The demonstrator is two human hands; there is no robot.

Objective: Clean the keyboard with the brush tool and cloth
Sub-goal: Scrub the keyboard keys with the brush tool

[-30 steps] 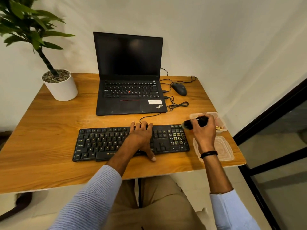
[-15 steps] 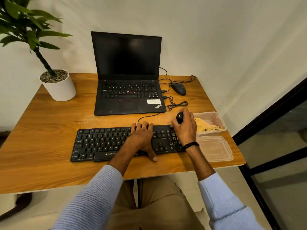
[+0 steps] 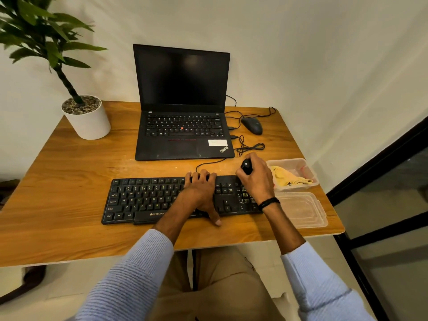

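Observation:
A black keyboard (image 3: pixel 148 200) lies across the front of the wooden table (image 3: pixel 58 205). My left hand (image 3: pixel 201 191) rests flat on its middle, fingers spread over the top edge, thumb at the front edge. My right hand (image 3: pixel 257 179) is closed around a black brush tool (image 3: pixel 246 165), held upright over the keyboard's number pad at the right end. The brush's bristle end is hidden under my hand. A yellow cloth (image 3: pixel 287 177) lies crumpled in a clear plastic container (image 3: pixel 301 164) just right of that hand.
An open black laptop (image 3: pixel 183 117) stands behind the keyboard, with a wired mouse (image 3: pixel 252 125) and coiled cables (image 3: pixel 251 148) to its right. The container's lid (image 3: pixel 301 209) lies at the front right corner. A potted plant (image 3: pixel 86 117) stands at the back left.
My right hand carried the brush tool from above the plastic container leftward to the keyboard's right end, uncovering the yellow cloth. My left hand stayed on the keyboard.

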